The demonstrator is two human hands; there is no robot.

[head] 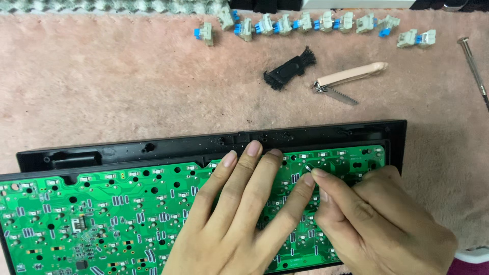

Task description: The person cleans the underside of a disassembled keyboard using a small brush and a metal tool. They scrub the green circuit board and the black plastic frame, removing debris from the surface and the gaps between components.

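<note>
The left hand [244, 203] lies flat, fingers extended, steadying the green circuit board [102, 214] in its black keyboard case [305, 133] on the pink worktop [102, 91], while the right hand [377, 224] pinches a small metal part [308, 167] over the board.

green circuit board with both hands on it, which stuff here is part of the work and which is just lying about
In hand:
- green circuit board in black keyboard case
- left hand flat on board
- right hand pinching a small silvery piece

Lying about:
- row of key switches
- black brush
- nail clipper
- screwdriver
</note>
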